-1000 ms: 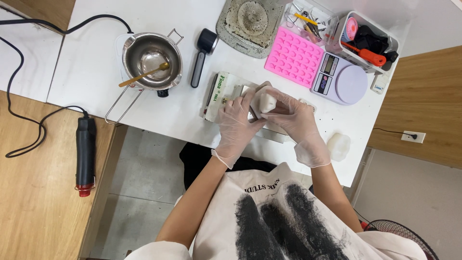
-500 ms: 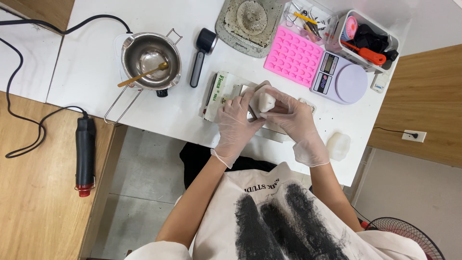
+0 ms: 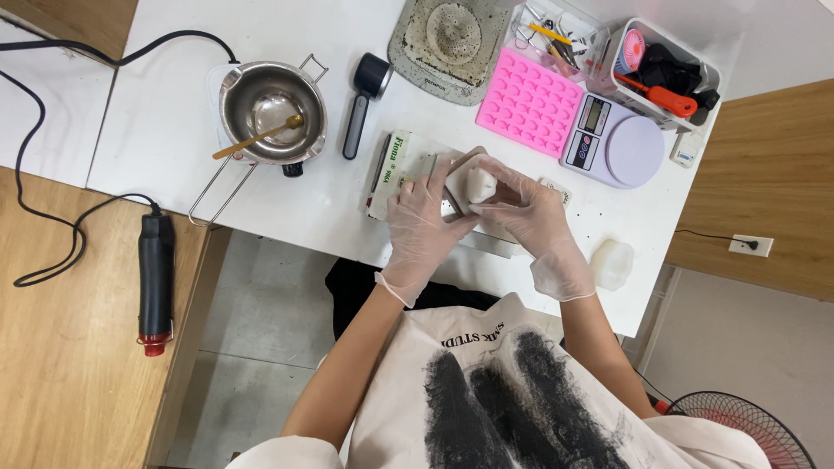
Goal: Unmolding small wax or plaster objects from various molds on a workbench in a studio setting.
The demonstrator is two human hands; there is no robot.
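Note:
Both my hands wear thin clear gloves and meet over the front of the white table [image 3: 287,213]. My left hand [image 3: 423,227] holds a small flat brown-edged mould or frame [image 3: 459,170] from the left side. My right hand [image 3: 526,217] grips a white lump [image 3: 480,184] that sits in that frame, fingers pinched on it. A white box with green print [image 3: 398,169] lies under and to the left of the frame. Whether the lump is loose in the frame I cannot tell.
A steel pot [image 3: 271,111] with a wooden stick stands at the left, a black scoop [image 3: 363,97] beside it. A pink silicone mould [image 3: 529,102], a scale [image 3: 617,142], a tool tub [image 3: 662,69], a white lump [image 3: 612,264] and a heat gun [image 3: 155,282] are around.
My hands stay over the frame; my left fingers shifted slightly along its left side. Nothing else has moved.

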